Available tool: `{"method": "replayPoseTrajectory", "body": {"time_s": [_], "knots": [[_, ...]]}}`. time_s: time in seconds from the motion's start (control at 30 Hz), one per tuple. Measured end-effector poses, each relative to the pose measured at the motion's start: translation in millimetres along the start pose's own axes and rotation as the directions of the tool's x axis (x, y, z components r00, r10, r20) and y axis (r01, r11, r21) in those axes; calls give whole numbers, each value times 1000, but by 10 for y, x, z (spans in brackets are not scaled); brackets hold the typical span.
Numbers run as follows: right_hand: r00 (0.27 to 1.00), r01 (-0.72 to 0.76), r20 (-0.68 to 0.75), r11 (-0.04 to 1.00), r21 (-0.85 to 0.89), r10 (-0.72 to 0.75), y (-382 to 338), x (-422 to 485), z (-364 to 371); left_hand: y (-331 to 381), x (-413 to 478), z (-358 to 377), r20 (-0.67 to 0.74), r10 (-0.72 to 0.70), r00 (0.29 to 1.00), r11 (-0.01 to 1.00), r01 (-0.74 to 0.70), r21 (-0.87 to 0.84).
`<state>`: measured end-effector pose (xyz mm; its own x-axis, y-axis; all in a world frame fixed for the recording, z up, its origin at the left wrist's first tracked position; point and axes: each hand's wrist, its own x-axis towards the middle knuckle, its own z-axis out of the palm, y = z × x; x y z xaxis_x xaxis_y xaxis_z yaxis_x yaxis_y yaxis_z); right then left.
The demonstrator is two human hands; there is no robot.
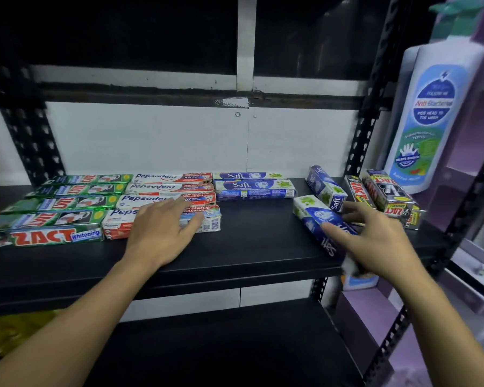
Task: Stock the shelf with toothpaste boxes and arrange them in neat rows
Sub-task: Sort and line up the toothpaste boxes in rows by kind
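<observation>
Pepsodent box, front row: left hand flat on it, fingers straight. Three o'clock: right hand, fingers spread, touching skewed Safi box.

Shelf, centre frame: black board, matt, smooth, faint sheen at front edge. Green Zact boxes, left: printed card, glossy, glare on top faces. Pepsodent boxes: card, satin gloss. Black Zact boxes, right: shiny clear film wrap. Bottle, upper right: white plastic, glossy label. Uprights: black perforated metal.
</observation>
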<state>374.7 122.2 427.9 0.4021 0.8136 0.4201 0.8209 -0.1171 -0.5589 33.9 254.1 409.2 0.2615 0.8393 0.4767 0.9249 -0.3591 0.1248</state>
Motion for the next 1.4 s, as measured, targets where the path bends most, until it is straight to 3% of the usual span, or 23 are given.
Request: {"method": "replayPoseTrajectory", "body": {"time_s": [0.17, 0.3, 0.43, 0.5, 0.63, 0.77, 0.93, 1.13, 1.4], "knots": [[981, -93, 195, 922, 376, 19, -64, -120, 28, -3, -8, 2, 3, 3, 1000, 1000, -3, -2], [978, 18, 186, 924, 381, -96, -122, -196, 159, 7, -18, -5, 4, 2, 1000, 1000, -2, 7], [959, 270, 61, 958, 99, -276, -95, -147, 266, 11, -23, -16, -1, 5, 1000, 1000, -5, 5], [946, 320, 59, 947, -19, -318, -50, -72, 293, 12, -23, -13, -4, 4, 1000, 1000, -4, 3], [917, 394, 123, 910, -129, -380, -89, 46, 366, 8, -22, -6, 0, 5, 1000, 1000, -5, 4], [876, 455, 276, 867, -202, -395, -139, 221, 354, 21, -26, -17, -3, -1, 1000, 1000, 1, -13], [850, 446, 423, 858, -256, -315, -8, 421, 261, 6, -9, 2, -3, 2, 1000, 1000, -2, -8], [908, 356, 326, 893, -275, -261, -57, 502, 460, 1, -2, 2, 4, -2, 1000, 1000, 2, 1], [933, 312, 280, 892, -327, -224, -349, 742, 908, 16, -13, -15, 25, -4, 1000, 1000, 4, 4]]}}
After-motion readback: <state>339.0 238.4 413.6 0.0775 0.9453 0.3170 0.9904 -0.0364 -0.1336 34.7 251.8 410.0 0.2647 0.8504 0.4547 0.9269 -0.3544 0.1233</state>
